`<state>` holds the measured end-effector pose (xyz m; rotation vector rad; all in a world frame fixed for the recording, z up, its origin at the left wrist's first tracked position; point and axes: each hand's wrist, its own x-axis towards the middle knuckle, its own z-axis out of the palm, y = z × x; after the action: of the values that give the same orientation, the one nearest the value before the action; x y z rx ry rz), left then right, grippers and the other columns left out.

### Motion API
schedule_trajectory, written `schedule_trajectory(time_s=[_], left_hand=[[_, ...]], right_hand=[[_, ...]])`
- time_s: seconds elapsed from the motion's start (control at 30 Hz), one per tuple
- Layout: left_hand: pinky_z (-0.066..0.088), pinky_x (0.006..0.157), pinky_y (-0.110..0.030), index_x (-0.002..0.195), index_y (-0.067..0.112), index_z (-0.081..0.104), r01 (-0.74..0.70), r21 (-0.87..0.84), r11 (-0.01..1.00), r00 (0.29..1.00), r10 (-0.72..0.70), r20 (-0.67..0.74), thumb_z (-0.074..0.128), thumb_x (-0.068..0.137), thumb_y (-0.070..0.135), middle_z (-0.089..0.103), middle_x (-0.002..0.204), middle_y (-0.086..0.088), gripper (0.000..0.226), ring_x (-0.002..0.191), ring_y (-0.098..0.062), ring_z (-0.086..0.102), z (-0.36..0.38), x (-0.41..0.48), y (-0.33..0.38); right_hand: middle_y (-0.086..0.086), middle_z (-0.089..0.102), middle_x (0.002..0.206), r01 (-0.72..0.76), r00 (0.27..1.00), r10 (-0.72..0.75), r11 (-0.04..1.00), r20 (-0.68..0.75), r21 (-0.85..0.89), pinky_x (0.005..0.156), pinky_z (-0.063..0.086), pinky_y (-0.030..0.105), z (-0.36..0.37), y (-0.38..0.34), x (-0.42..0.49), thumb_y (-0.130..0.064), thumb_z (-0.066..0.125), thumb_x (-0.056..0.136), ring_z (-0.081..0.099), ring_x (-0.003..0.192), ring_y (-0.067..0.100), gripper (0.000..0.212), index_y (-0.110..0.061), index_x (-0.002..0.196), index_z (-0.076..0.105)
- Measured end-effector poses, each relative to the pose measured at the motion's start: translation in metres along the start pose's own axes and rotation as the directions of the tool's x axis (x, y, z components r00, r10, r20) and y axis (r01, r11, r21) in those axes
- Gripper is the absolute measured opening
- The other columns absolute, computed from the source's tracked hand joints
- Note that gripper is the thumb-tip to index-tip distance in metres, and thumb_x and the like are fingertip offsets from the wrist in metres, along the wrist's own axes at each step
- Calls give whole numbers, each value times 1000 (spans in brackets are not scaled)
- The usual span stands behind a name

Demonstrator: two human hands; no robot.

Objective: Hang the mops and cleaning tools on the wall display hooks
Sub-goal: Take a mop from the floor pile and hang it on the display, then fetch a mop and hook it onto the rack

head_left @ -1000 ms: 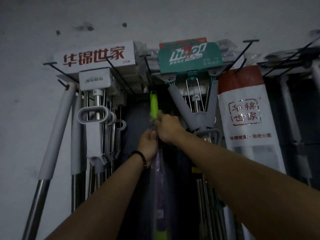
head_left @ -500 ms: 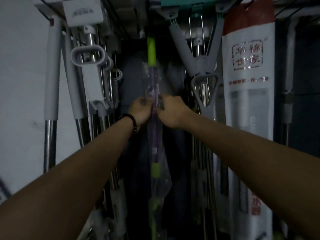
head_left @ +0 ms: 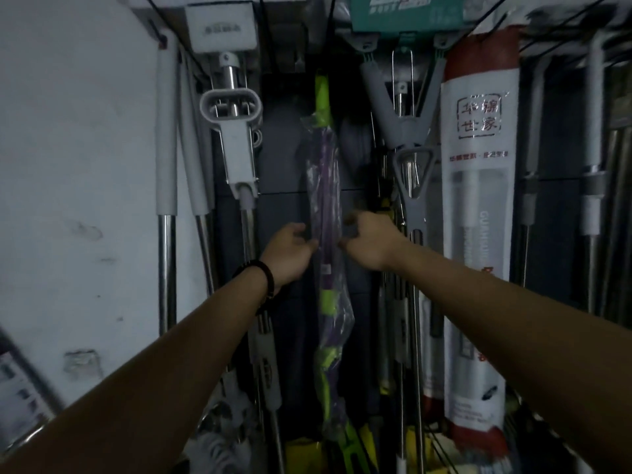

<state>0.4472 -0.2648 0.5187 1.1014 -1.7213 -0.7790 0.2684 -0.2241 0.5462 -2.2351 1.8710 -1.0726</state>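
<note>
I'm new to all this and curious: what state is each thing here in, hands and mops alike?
Green-and-purple mop: hangs upright, wrapped in clear plastic.
Left hand: open, fingers beside the wrap, gripping nothing.
Right hand: open, fingers beside the wrap, gripping nothing.
White-handled mop: hangs at the left.
Grey forked mop: hangs at the right.
Bagged mop: hangs in its white bag.

The teal header card (head_left: 407, 12) is cut off by the top edge, so half its lettering is lost. Darkness hides whatever carries the top of the green-and-purple mop (head_left: 325, 206). The right hand (head_left: 369, 241) is smeared by blur, so contact with the mop's wrap cannot be told. Small print on the white bag (head_left: 478, 234) is unreadable.
</note>
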Motion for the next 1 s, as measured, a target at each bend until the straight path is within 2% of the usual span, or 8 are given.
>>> schedule_trajectory(time_s=[0.17,0.27,0.37,0.53,0.6,0.77,0.93,1.0], left_hand=[[62,87,-40,144,20,51,-62,-75,995,998,64,23,59,102,26,65,127,1,43,101,-10,64,-11,-32,-4],[62,90,-43,131,22,59,-156,-13,988,988,156,-6,60,101,24,68,113,6,30,102,-16,69,-24,-47,-5],[58,81,-25,120,26,65,-277,88,957,954,284,-93,63,100,23,70,111,8,21,98,-13,71,-46,-53,-2],[49,72,-6,111,19,68,-411,142,901,847,434,-306,64,97,11,71,103,5,17,82,2,68,-94,-62,18],[52,69,-9,108,20,69,-408,176,896,809,444,-384,64,96,8,72,100,4,17,76,1,67,-118,-60,25],[63,82,-47,103,25,69,-344,204,917,745,399,-535,61,97,13,73,97,4,16,86,-18,74,-170,-44,42],[62,84,-51,103,26,70,-326,175,929,703,363,-612,62,95,15,72,101,2,16,90,-26,74,-207,-28,63],[63,83,-50,109,21,69,-315,178,932,709,355,-610,60,97,13,71,102,0,17,91,-28,74,-219,-23,65]], right_hand=[[14,61,144,-29,999,31,997,-30,67,86,50,26,7,-17,-17,-32,67,102,62,112,21,55,-14,151,52],[7,67,126,-26,997,33,994,-66,111,71,48,17,9,-28,-18,-30,67,101,64,102,17,48,-16,146,56],[-2,68,101,28,991,-8,989,-135,143,60,43,12,7,-49,-16,-26,66,101,64,85,10,36,-14,135,63],[6,74,117,151,970,-128,984,-207,98,87,43,17,4,-100,4,-33,71,97,69,110,23,35,-17,128,69],[5,75,109,220,953,-193,970,-232,99,82,42,18,3,-121,15,-34,71,96,69,106,23,32,-19,124,70],[-7,72,88,377,910,-332,911,-248,166,66,46,14,2,-160,44,-34,73,95,67,82,8,29,-20,120,70],[-4,75,91,478,860,-422,863,-286,165,61,44,7,-4,-190,68,-34,73,95,67,78,2,26,-22,118,68],[-4,74,90,508,838,-452,850,-305,136,66,49,12,-6,-200,74,-35,73,95,65,78,2,25,-22,115,68]])
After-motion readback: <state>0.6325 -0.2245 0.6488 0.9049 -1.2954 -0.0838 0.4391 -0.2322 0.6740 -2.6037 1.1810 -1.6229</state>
